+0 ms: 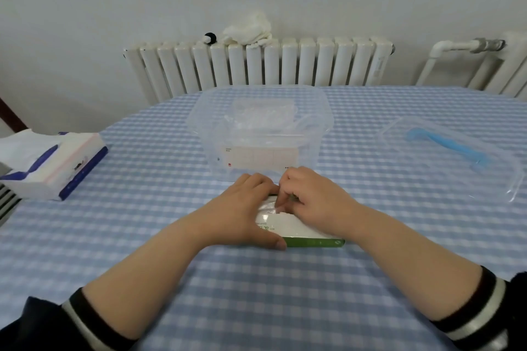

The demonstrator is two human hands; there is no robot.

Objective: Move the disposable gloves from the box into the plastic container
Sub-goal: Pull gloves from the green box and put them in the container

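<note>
A flat white and green glove box (302, 232) lies on the checked tablecloth in front of me. My left hand (242, 209) rests on its left end, thumb along the front edge, holding it down. My right hand (310, 196) has its fingers curled into the opening on top and pinches a clear thin glove (271, 208). Just behind the hands stands the clear plastic container (322, 134), lid off, with several crumpled clear gloves (262, 118) inside.
The container's clear lid (399, 129) with a blue handle lies at the right. A tissue pack (51, 165) sits at the table's left edge. A white radiator (256, 65) with a cloth on top stands behind the table.
</note>
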